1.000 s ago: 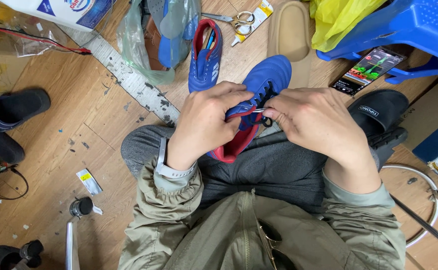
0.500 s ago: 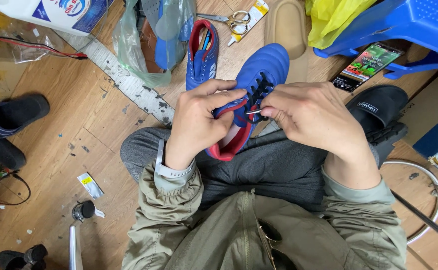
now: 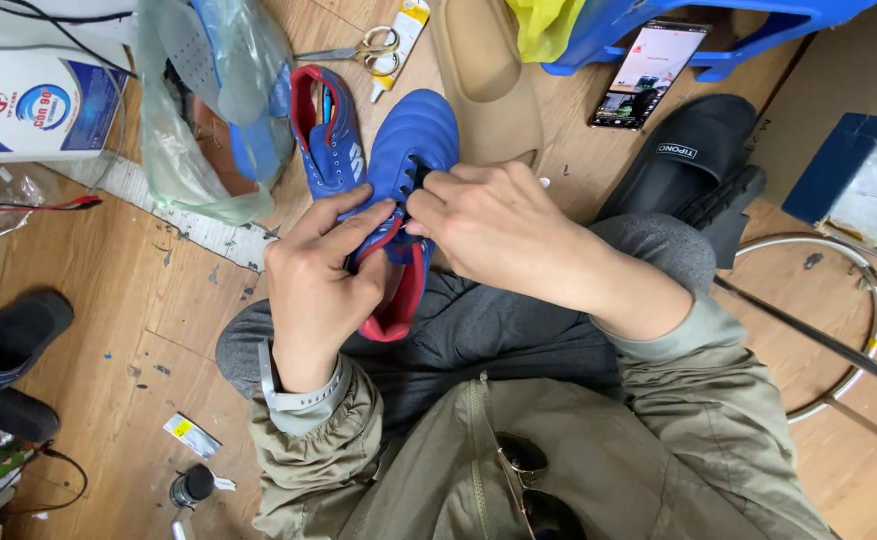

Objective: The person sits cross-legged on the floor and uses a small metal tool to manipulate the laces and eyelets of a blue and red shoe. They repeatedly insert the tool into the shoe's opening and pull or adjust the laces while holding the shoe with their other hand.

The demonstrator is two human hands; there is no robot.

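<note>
I see the blue shoe [image 3: 406, 190] on my lap, toe pointing away from me. My left hand [image 3: 320, 285] grips its side; my right hand [image 3: 498, 235] pinches the laces.

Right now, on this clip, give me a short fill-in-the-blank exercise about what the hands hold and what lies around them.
1. Both the left hand and the right hand hold a ____ shoe with a red lining.
2. The second blue shoe lies on the wooden ____.
3. The scissors lie beyond the shoes, with ____ handles.
4. The phone lies with its screen ____.

Missing words: blue; floor; yellow; lit
</note>
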